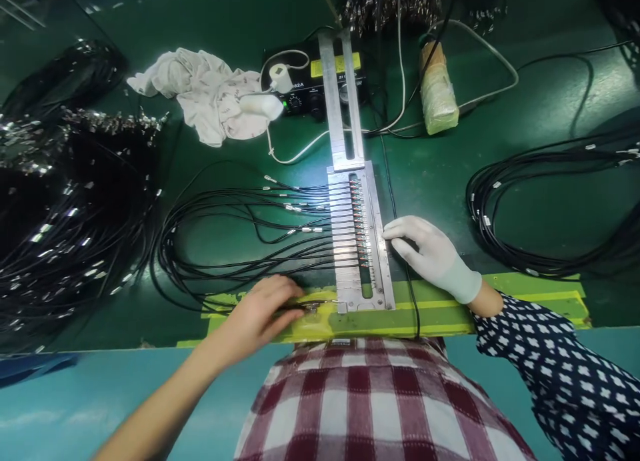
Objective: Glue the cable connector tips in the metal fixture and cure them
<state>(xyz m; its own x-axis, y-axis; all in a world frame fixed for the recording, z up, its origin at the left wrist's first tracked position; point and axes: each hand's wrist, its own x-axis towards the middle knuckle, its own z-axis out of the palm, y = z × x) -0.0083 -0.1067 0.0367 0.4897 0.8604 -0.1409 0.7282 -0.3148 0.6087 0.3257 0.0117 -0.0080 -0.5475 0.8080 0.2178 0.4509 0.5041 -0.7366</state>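
Observation:
A metal fixture (345, 241) lies in front of me, with several black cables (300, 251) laid side by side across its left plate. Their stripped ends, with small coloured wires (357, 214), sit in a row along its slot. My left hand (270, 307), bare, is curled round a black cable at the fixture's lower left, which lies between thumb and fingers. My right hand (430, 254), in a white glove, rests its outstretched fingertips against the fixture's right edge, thumb slightly apart, holding nothing that I can see.
A slotted metal arm (330, 87) extends over a black control box (310, 81). Beside it lies a white cloth (210, 94). A wrapped block (439, 91) sits among cords. Cable bundles lie left (85, 214) and right (485, 227). Yellow tape (445, 307) lines the table edge.

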